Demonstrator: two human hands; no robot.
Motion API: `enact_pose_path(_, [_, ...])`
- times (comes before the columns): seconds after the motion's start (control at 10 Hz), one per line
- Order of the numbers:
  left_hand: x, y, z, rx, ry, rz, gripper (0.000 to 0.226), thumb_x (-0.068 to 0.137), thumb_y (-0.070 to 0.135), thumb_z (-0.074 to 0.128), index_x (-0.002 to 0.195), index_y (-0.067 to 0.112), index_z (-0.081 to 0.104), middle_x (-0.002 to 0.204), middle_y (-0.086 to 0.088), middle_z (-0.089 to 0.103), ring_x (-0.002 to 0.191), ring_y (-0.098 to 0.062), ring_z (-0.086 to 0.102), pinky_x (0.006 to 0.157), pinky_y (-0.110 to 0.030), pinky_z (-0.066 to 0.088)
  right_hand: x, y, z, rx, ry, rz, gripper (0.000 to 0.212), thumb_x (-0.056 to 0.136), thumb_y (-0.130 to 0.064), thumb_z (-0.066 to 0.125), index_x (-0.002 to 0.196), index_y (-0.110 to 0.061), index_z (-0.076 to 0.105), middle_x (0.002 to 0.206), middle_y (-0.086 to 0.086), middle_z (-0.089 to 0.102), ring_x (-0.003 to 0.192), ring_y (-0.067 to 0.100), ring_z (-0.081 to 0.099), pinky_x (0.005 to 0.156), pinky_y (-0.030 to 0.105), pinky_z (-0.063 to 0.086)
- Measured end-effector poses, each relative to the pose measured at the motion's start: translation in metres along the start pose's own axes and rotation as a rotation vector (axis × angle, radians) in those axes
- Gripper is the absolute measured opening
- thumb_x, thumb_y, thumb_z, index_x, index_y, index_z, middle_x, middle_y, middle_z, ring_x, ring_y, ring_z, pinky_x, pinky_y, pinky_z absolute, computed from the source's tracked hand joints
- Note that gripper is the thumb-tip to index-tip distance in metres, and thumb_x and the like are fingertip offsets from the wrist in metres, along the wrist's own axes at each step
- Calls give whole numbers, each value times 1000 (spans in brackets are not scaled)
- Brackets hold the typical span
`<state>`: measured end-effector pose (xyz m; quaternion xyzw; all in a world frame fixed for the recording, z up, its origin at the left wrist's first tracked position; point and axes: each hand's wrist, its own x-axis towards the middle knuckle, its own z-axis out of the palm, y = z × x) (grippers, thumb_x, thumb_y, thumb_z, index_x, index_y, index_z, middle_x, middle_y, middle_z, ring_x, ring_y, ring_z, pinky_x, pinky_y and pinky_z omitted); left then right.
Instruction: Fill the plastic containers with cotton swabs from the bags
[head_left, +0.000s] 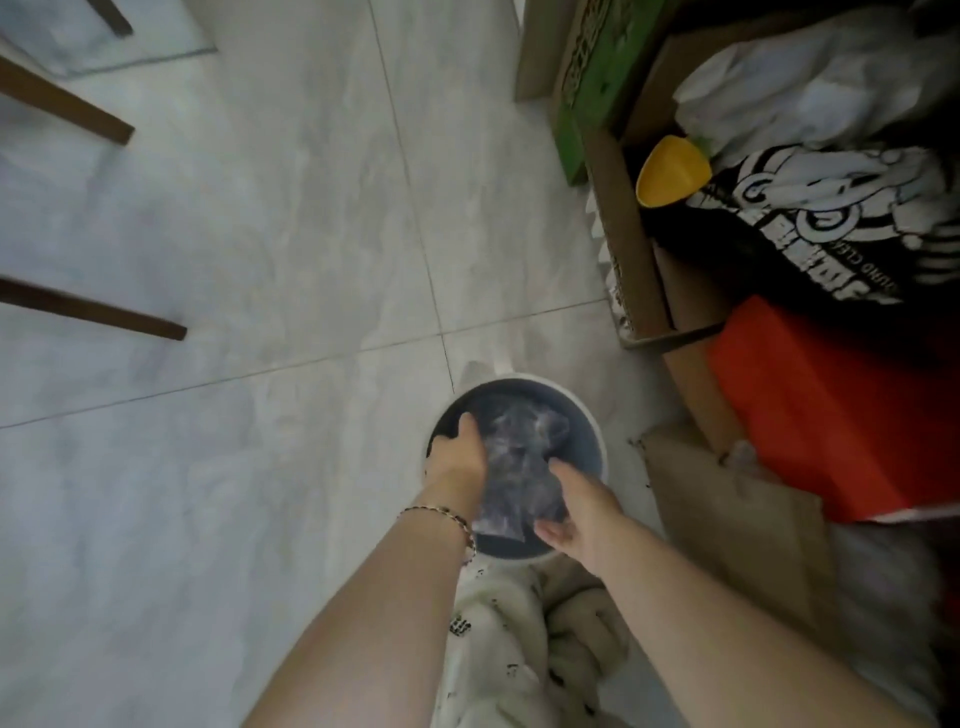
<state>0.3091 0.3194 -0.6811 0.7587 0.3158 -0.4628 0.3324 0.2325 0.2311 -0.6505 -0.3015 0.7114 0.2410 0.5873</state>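
1. Fingers (466, 423) of the left hand (457, 454) reach over the rim into the round bin (582, 426) and lie against the left edge of the clear plastic bag (519, 462). Blur hides whether they curl round the film or only press it, so I cannot tell their grip. A beaded bracelet (441, 512) sits on that wrist.
2. Between the two hands, the bag is crumpled and mostly down inside the bin's dark interior, its lower corner over the near rim. No cotton swabs can be made out in it, though the blur is too heavy to call it empty. Should any remain inside, they would likely be lost in the bin.
3. On the right hand (576, 506), the fingers (560, 467) lie over the bag's right edge and the thumb sits under its near corner, pinching the film.
4. Springy film may well pop back over the rim once let go. A lopsided push could also slide or tip the bin on the smooth tiles.
5. Further right stands a cardboard box (623, 234) with a yellow cup (672, 171) and a printed black-and-white sack (810, 218), then a red box (810, 405). No plastic containers are visible.
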Motion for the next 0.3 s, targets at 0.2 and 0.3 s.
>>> enact_pose_path(0.2, [-63, 29, -30, 327, -78, 123, 36, 96, 16, 37, 120, -6, 52, 127, -22, 54, 118, -34, 50, 91, -30, 38, -55, -18, -18, -255, 51, -78, 20, 92, -20, 51, 102, -3, 55, 77, 7, 50, 76, 19, 55, 79, 32, 51])
enact_pose_path(0.3, [-124, 51, -54, 475, -149, 154, 33, 95, 15, 38, 117, -4, 54, 122, -21, 58, 112, -33, 54, 89, -31, 42, -108, -27, -22, -358, 80, -196, 15, 91, -20, 49, 86, -6, 54, 82, 11, 57, 78, 26, 58, 82, 36, 51])
